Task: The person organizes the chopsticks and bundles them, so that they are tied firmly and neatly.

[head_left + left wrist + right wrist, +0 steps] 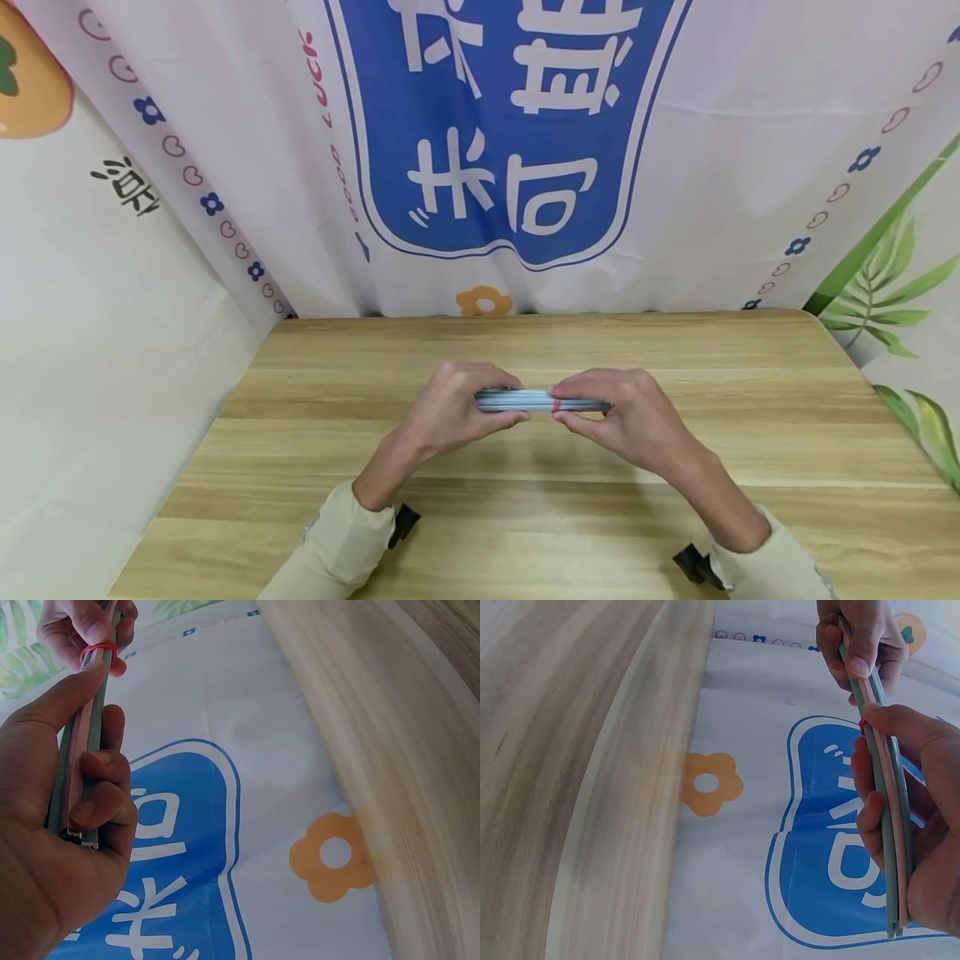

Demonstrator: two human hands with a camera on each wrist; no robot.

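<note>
A bundle of slim chopsticks [536,400] lies level between two hands over the table, pale blue in the head view. From the wrists, green and pink chopsticks [891,817] show. A red band [99,649] wraps the bundle near its middle. The left hand [448,408] grips the left part, fingers curled round it, the blunt ends at its palm in the left wrist view. On the other side the right hand [628,417] holds the right part, thumb and fingertips close by the band. Fingers hide much of both ends.
The wood-grain table [525,525] stretches beneath both hands. Behind its far edge hangs a white cloth with a blue printed panel [502,200]. More white cloth [97,333] borders the left side, and leaf-printed cloth [885,292] the right.
</note>
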